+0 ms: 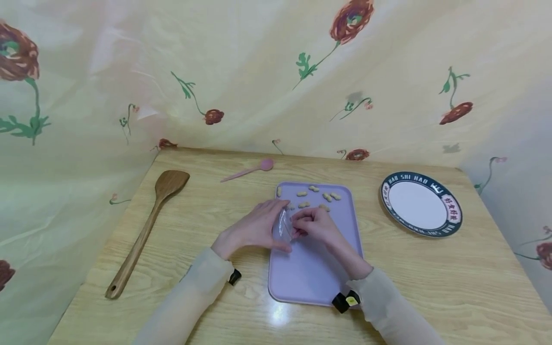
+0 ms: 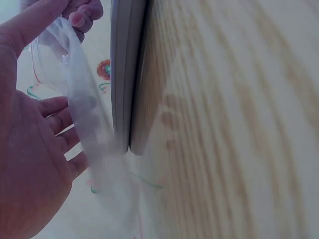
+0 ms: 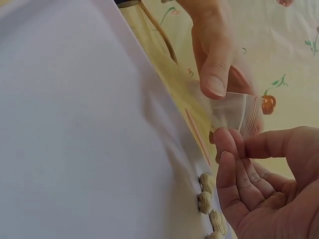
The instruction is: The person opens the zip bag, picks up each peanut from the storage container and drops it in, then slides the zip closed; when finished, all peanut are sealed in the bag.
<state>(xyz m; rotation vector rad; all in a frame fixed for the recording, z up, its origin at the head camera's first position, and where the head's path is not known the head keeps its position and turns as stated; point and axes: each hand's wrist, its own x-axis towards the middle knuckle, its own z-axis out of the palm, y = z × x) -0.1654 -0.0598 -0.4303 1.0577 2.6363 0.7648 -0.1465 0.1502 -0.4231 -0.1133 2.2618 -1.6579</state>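
A clear zip-top plastic bag (image 1: 282,229) is upright between both hands, over the left part of a lilac tray (image 1: 297,278). My left hand (image 1: 253,228) holds the bag, thumb on the near side and fingers on the far side. With thumb and index finger, my right hand (image 3: 269,184) pinches the bag's edge near the zip strip (image 3: 244,117); its other fingers are curled. Several unshelled peanuts (image 1: 302,194) lie at the tray's far end, beyond the hands. In the left wrist view, the bag (image 2: 94,129) hangs in front of the left fingers (image 2: 57,119).
A wooden spatula (image 1: 148,225) lies on the left of the wood-grain table (image 1: 207,201). A pink spoon (image 1: 258,167) rests behind the tray. To the right is a white plate with a dark patterned rim (image 1: 398,221). Flowered cloth (image 1: 258,62) covers the wall behind.
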